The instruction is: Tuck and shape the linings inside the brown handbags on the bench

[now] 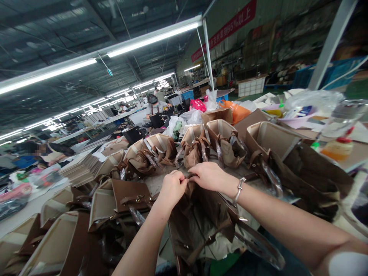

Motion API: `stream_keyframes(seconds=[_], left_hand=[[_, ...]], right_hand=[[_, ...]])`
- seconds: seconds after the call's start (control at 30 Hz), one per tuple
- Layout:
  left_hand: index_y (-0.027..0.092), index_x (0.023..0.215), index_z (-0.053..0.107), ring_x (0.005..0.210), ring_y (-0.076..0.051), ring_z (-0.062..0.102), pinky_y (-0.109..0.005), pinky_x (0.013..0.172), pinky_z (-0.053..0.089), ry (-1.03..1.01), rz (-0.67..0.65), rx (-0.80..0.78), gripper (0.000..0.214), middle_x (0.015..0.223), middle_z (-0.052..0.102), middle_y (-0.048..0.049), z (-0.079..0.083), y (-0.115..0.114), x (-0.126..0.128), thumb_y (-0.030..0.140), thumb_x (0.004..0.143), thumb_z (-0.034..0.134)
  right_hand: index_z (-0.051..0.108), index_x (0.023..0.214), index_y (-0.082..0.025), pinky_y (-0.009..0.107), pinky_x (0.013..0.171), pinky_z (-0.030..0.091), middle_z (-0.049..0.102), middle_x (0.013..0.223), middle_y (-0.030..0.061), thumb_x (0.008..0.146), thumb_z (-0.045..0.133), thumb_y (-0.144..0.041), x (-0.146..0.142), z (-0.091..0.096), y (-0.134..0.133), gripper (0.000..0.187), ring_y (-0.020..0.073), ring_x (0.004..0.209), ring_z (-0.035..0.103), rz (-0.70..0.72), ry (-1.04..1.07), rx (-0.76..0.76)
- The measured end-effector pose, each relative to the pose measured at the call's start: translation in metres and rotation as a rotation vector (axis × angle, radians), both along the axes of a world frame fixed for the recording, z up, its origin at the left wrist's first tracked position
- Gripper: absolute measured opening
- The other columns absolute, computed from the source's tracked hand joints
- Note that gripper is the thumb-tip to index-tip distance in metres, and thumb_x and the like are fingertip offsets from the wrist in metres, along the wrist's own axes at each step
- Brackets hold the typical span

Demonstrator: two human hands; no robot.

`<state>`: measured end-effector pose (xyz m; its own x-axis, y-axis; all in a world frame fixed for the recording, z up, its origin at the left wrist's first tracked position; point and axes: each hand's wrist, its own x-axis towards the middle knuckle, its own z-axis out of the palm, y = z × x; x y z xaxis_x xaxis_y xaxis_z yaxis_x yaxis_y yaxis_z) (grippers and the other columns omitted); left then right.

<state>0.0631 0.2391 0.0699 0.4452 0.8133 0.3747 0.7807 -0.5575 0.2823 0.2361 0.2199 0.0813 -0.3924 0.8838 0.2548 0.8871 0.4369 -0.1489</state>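
Nearest the camera, two bare forearms are seen converging over a brown handbag (201, 222) that lies on the table edge directly below them, its strap trailing toward the lower right. The left hand (171, 188) is curled with fingertips pressed together, pinching a small dark part at the bag's top edge; the right hand (209, 175), a bracelet (239, 188) at its wrist, is closed on the same part from the other side. What exactly is pinched is too small to be told. The step in hand is judged to be a fastening or adjusting of the bag's top closure; the next move would call for a steady two-handed grip and a short, controlled pull.

From left to right, the surroundings are as follows: flat tan panels (54, 241) at the lower left; a stack of cut sheets (82, 168); a row of open tan-and-brown handbags (184, 147) beyond the hands; a larger open bag (290, 161) at the right; a bottle with a red cap (339, 147) at the far right. The work area is closely hemmed by these bags, little free surface being left around it.
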Motion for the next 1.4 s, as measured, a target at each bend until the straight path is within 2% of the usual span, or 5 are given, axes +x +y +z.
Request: stream_keyframes(seconds=[0.17, 0.37, 0.8, 1.1, 1.4], left_hand=[[0.019, 0.071, 0.055, 0.072, -0.015, 0.057, -0.027, 0.068, 0.043, -0.063, 0.006, -0.053, 0.013, 0.074, 0.06, 0.0004, 0.001, -0.006, -0.007, 0.017, 0.068, 0.068], [0.021, 0.086, 0.05, 0.081, -0.017, 0.058, -0.03, 0.073, 0.045, -0.084, 0.048, -0.084, 0.028, 0.085, 0.06, -0.0005, 0.001, -0.012, -0.012, 0.016, 0.066, 0.07], [0.018, 0.073, 0.058, 0.075, -0.018, 0.058, -0.029, 0.071, 0.042, 0.057, 0.088, -0.002, 0.006, 0.079, 0.063, -0.0024, 0.003, -0.016, -0.011, 0.019, 0.073, 0.064], [0.018, 0.061, 0.057, 0.065, -0.015, 0.056, -0.026, 0.062, 0.037, 0.103, 0.208, 0.046, 0.019, 0.067, 0.061, -0.0022, 0.0, -0.011, -0.009, 0.026, 0.079, 0.057], [0.018, 0.06, 0.057, 0.065, -0.016, 0.056, -0.027, 0.061, 0.035, 0.114, 0.218, 0.047, 0.019, 0.068, 0.061, -0.003, -0.002, -0.008, -0.006, 0.025, 0.078, 0.058]], right_hand=[[0.067, 0.085, -0.021, 0.025, 0.069, 0.044, 0.069, 0.083, 0.0054, 0.088, 0.045, -0.031, -0.008, -0.001, 0.007, 0.025, 0.0195, 0.083, 0.063, -0.008, -0.042, -0.035], [0.066, 0.082, -0.021, 0.026, 0.067, 0.043, 0.068, 0.083, 0.0056, 0.087, 0.045, -0.031, -0.011, -0.002, 0.008, 0.023, 0.0207, 0.081, 0.063, -0.026, -0.056, -0.003], [0.063, 0.082, -0.02, 0.026, 0.068, 0.042, 0.068, 0.087, 0.005, 0.088, 0.043, -0.029, -0.008, -0.008, 0.008, 0.023, 0.0198, 0.084, 0.062, -0.022, -0.027, 0.016], [0.063, 0.081, -0.02, 0.025, 0.068, 0.043, 0.067, 0.086, 0.0049, 0.088, 0.044, -0.028, -0.01, -0.006, 0.004, 0.021, 0.0194, 0.083, 0.062, -0.043, -0.024, -0.004], [0.063, 0.079, -0.02, 0.025, 0.067, 0.043, 0.068, 0.084, 0.0043, 0.087, 0.045, -0.028, -0.01, -0.009, 0.005, 0.021, 0.0193, 0.082, 0.062, -0.045, -0.007, 0.02]])
